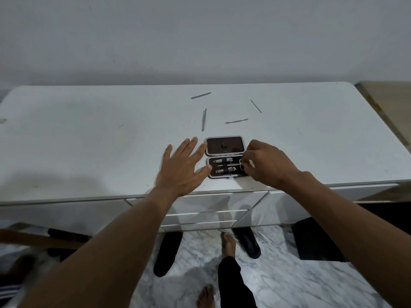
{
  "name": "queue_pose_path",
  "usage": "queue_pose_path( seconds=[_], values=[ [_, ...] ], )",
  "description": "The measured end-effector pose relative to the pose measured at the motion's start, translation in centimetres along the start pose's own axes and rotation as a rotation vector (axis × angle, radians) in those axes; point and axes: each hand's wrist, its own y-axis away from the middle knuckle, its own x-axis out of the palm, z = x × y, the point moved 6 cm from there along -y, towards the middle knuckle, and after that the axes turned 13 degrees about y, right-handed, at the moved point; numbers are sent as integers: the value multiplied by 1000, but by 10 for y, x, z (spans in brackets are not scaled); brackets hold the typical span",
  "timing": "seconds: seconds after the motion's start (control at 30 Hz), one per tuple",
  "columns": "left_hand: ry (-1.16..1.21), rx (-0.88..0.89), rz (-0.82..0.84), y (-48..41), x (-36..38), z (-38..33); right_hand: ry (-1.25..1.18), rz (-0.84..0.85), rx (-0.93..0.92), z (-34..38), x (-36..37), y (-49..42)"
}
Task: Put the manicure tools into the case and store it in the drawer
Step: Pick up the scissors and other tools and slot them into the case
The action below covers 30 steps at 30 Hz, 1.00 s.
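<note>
A small dark manicure case (225,146) lies open on the white dresser top (89,141), lid half flat at the back. Its front half holds two nail clippers (224,170) and small scissors (231,166) under a strap. My right hand (266,164) pinches the scissors' ring handles at the case's right edge. My left hand (182,170) rests with fingers spread against the case's left side, thumb and fingertips touching its edge. Several loose metal tools lie behind the case: a file (201,95), tweezers (203,120), a pusher (236,121) and a thin pick (255,105).
Shut glossy white drawers (206,204) run along the dresser front below the case. The grey wall stands close behind the dresser. On the marble floor are two dark slippers (166,252) and my bare feet. A wooden surface borders the dresser at the right.
</note>
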Motion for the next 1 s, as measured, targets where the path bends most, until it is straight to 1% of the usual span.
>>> queue_pose_path(
  seconds=[0.53, 1.0],
  values=[
    [-16, -6, 2, -1, 2, 4, -17, -3, -33, 8, 10, -9],
    [-8, -10, 8, -1, 3, 4, 43, -79, -18, 12, 17, -5]
  ],
)
